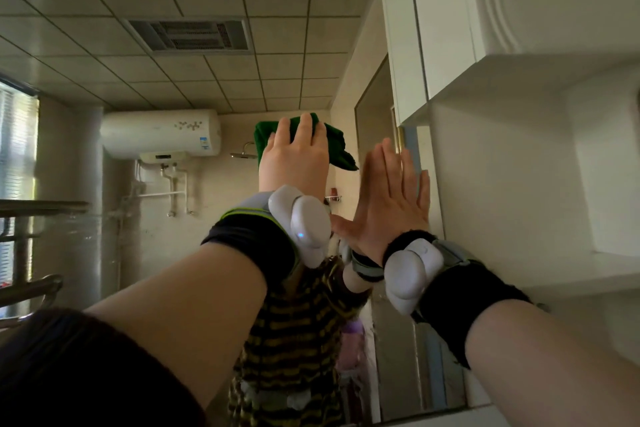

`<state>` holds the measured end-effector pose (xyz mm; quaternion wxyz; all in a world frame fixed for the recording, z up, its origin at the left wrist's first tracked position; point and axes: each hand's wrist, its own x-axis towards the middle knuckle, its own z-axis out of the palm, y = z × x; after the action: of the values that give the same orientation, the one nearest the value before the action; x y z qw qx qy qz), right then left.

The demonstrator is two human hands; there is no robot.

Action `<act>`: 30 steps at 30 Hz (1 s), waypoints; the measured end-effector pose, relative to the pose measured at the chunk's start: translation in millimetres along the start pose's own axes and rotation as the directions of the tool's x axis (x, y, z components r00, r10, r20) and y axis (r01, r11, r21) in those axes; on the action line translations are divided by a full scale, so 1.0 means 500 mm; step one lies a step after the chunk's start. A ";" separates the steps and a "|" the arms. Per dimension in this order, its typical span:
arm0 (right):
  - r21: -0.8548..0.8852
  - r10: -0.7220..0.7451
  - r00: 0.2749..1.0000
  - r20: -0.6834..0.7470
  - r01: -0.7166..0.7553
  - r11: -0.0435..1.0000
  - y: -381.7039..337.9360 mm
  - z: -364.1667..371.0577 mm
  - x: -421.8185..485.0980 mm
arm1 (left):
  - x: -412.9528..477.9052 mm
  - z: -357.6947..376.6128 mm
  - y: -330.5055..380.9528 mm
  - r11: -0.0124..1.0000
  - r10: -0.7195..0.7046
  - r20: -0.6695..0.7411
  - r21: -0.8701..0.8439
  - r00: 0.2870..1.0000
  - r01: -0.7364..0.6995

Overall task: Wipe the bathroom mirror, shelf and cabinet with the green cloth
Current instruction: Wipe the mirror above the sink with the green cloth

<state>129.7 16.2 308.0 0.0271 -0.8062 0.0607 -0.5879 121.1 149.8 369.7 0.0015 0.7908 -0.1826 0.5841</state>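
The left hand (294, 156) lies flat on the green cloth (336, 146). Its grip is spread, with the fingers straight and not curled round the cloth. It presses the cloth onto the mirror (242, 55). The cloth is bunched up, high on the glass. It sticks out past the fingers at the top and on the right side.

Just beside it is the right hand (391, 201). Its grip is spread too, with the fingers straight and close together and the palm side laid flat on the mirror. It holds nothing. Its twin shows in the glass and meets it along the edge. The two hands are near each other but do not touch.

Each wrist has a black band with a white gadget on it. The left gadget (301, 222) has a small blue light. The right gadget (412, 274) sits low on the wrist.

To the right of the mirror, a white cabinet (446, 10) hangs up high. Under it is the open white shelf (502, 166). The right hand is just beside the shelf's side wall.

The mirror shows a ceiling of square tiles with a vent (188, 35) in it. It also shows a white water heater (161, 133) and a shower head (244, 154), just left of the cloth. A bright window (17, 142) is at the far left. Low in the glass is a striped top (298, 322), yellow and dark.
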 end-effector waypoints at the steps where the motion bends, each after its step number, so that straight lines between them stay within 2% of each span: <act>1: -0.001 0.014 1.000 0.000 -0.014 1.000 0.011 -0.001 -0.004 | 0.004 0.000 0.001 1.000 0.002 -0.004 0.008 1.000 -0.002; 6: 0.019 0.019 0.999 0.027 -0.019 1.000 0.050 0.002 -0.022 | 0.037 -0.008 0.010 0.999 0.033 -0.022 0.026 0.999 -0.032; 11: 0.025 0.009 1.000 -0.007 -0.009 1.000 0.051 0.008 -0.024 | 0.076 -0.021 0.033 1.000 0.024 -0.041 0.005 0.999 -0.024; 15: 0.019 0.013 1.000 -0.021 -0.013 1.000 0.052 0.010 -0.025 | 0.088 -0.025 0.034 0.999 0.036 0.008 0.004 0.999 -0.036; 30: 0.057 0.016 1.000 -0.026 -0.015 0.998 0.053 0.009 -0.026 | 0.017 0.007 0.071 0.997 0.068 -0.020 -0.028 0.997 -0.069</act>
<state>128.4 -8.3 291.1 0.0537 -0.7969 0.0506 -0.5996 115.9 113.5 369.0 -0.0055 0.7785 -0.2177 0.5886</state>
